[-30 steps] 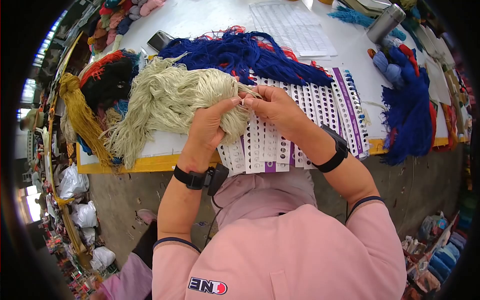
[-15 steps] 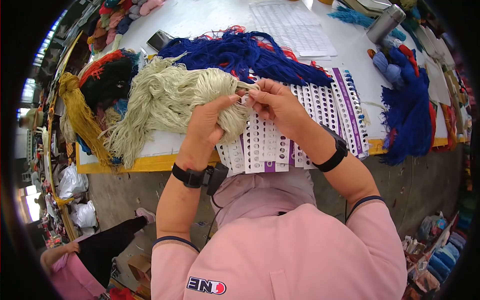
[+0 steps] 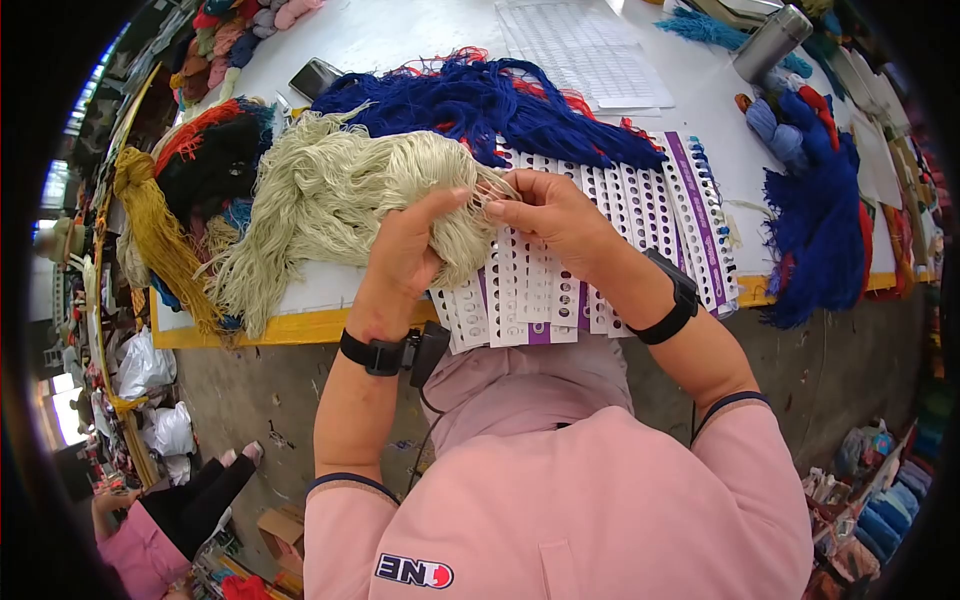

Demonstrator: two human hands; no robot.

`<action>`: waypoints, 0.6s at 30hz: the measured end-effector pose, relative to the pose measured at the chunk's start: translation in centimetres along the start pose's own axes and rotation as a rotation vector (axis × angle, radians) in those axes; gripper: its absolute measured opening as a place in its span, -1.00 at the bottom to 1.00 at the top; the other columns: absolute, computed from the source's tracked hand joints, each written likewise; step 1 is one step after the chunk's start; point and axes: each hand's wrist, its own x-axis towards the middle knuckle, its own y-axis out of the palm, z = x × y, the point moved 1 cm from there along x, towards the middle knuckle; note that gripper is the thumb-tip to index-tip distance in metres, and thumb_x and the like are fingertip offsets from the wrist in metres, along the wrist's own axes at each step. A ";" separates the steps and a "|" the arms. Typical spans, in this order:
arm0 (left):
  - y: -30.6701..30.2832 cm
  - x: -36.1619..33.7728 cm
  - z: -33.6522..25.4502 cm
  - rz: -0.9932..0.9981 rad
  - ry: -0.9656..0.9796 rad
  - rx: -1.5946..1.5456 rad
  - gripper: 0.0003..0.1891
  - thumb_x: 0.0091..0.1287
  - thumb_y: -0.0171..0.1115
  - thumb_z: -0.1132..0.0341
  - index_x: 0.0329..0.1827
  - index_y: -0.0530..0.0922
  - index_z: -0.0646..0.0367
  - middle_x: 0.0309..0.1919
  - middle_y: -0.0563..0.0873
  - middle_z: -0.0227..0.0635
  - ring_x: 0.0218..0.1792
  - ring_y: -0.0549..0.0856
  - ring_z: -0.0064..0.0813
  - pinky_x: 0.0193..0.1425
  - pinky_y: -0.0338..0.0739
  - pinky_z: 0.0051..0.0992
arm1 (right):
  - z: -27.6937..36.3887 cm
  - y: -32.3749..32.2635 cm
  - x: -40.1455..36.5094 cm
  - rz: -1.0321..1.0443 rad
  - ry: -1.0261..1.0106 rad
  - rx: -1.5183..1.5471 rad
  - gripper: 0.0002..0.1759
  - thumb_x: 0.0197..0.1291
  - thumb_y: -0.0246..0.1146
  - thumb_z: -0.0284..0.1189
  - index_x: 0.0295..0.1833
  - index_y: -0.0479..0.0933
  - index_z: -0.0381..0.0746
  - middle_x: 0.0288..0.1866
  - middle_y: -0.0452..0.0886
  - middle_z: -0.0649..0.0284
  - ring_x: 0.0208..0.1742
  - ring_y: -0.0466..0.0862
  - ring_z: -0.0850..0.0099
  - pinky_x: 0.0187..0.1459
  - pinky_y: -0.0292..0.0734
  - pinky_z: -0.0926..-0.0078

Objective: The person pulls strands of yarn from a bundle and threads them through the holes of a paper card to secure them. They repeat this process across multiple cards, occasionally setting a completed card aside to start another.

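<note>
A pale cream hank of thread (image 3: 330, 190) lies across the front of the table. Its right end is bunched up in my left hand (image 3: 408, 245), whose thumb presses on top while the other fingers are hidden beneath. Close by on the right, my right hand (image 3: 560, 222) pinches a few loose strands at that end between thumb and forefinger. Under and beside my right hand are white cards with rows of holes (image 3: 625, 215), some with purple strips. A dark blue hank of thread (image 3: 450, 105) with red strands sits just behind the cream one.
To the left are a mustard hank (image 3: 165, 230) and a black hank (image 3: 205, 175). A phone (image 3: 316, 78), printed sheets (image 3: 580, 50) and a steel flask (image 3: 773, 45) lie farther back. Another blue hank (image 3: 820, 230) hangs over the right edge. A person in pink (image 3: 150, 545) is at lower left.
My right fingers have shifted and closed lower on the strands. The small white piece between my hands no longer shows. The person at lower left has moved.
</note>
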 end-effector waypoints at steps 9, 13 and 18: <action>0.4 -0.8 -0.1 0.025 0.055 0.065 -0.64 0.20 0.30 0.59 0.09 0.56 0.34 -0.04 0.72 -0.15 -0.05 0.73 -0.35 0.07 0.66 -0.39 | -0.2 -0.4 0.1 0.027 0.030 0.011 -0.80 0.30 0.33 -0.37 -0.07 0.56 -0.23 -0.39 0.46 0.54 -0.49 0.32 0.79 -0.47 0.25 0.80; 0.2 -0.6 0.1 0.032 0.062 0.064 -0.64 0.20 0.30 0.59 0.09 0.56 0.33 -0.04 0.72 -0.15 -0.05 0.74 -0.35 0.06 0.67 -0.39 | -0.3 -0.6 0.2 0.038 0.033 0.059 -0.82 0.31 0.32 -0.37 -0.08 0.55 -0.21 -0.41 0.44 0.54 -0.51 0.32 0.78 -0.47 0.25 0.81; 0.0 -0.5 0.2 0.043 0.042 0.071 -0.64 0.22 0.30 0.61 0.11 0.55 0.33 -0.06 0.72 -0.16 -0.05 0.74 -0.35 0.06 0.67 -0.39 | -0.5 -1.0 0.4 0.072 0.038 0.159 -0.88 0.33 0.27 -0.42 -0.10 0.53 -0.22 -0.43 0.43 0.52 -0.50 0.34 0.77 -0.47 0.25 0.80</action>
